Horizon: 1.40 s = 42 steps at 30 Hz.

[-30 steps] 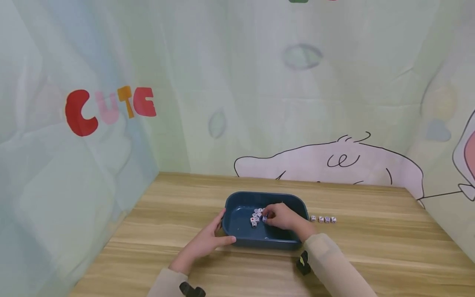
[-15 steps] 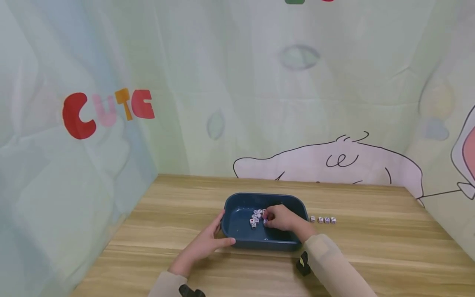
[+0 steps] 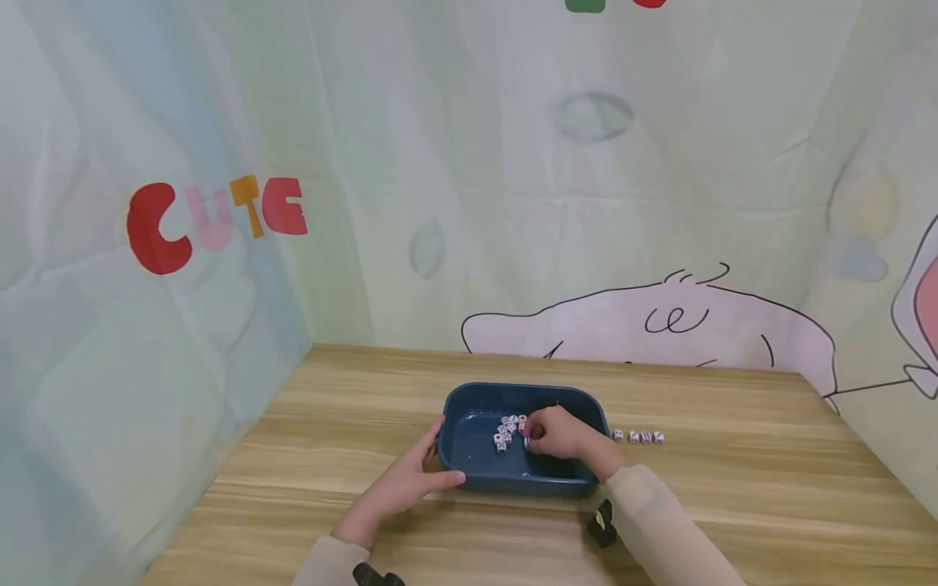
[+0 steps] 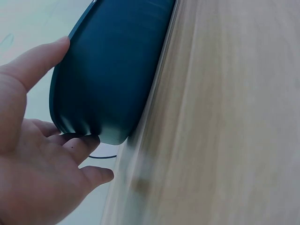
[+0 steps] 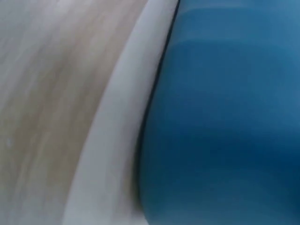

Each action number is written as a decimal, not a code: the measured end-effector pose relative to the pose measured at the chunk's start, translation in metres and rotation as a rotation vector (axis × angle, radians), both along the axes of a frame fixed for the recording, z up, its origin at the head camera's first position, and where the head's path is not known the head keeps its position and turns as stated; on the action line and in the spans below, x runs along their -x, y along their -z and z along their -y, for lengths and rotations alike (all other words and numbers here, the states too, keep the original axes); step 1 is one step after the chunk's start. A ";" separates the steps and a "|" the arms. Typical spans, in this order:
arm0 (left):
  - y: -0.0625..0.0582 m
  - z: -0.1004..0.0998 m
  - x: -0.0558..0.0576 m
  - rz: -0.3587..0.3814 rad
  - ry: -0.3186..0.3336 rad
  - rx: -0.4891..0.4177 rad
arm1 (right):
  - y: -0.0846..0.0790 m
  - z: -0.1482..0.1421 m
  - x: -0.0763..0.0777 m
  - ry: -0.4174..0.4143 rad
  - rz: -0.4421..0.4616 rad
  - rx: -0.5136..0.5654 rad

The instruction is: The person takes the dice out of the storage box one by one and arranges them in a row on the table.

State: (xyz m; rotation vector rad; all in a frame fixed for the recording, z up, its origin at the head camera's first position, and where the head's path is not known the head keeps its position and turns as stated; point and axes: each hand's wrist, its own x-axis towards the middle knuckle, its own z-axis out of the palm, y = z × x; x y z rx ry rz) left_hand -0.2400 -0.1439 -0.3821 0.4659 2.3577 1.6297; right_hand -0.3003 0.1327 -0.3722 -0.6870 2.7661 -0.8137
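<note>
A dark blue rectangular basin (image 3: 476, 483) sits on the wooden table. My left hand (image 3: 410, 476) grips its near left corner; in the left wrist view the thumb lies along the long side and the fingers (image 4: 77, 147) bend round the end. Inside, several white dice (image 3: 506, 433) lie clustered left of the middle. My right hand (image 3: 558, 433) reaches over the right rim and pinches a die (image 3: 527, 441) at the cluster's right side, mostly covered by the fingertips. The right wrist view has only the blurred basin wall (image 5: 220, 117), without the hand.
Just right of the basin, several dice (image 3: 646, 438) stand in a short row on the table (image 3: 733, 488). A printed cloth backdrop (image 3: 381, 203) rises behind the table and along both sides.
My right hand has shifted slightly to the right, away from the cluster, baring more dice beside its fingertips. The left hand keeps its grip on the basin, and the outside row is unchanged.
</note>
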 end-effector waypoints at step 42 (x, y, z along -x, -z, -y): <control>0.000 0.000 -0.002 0.007 -0.006 -0.006 | -0.044 -0.177 -0.037 0.267 -0.144 0.019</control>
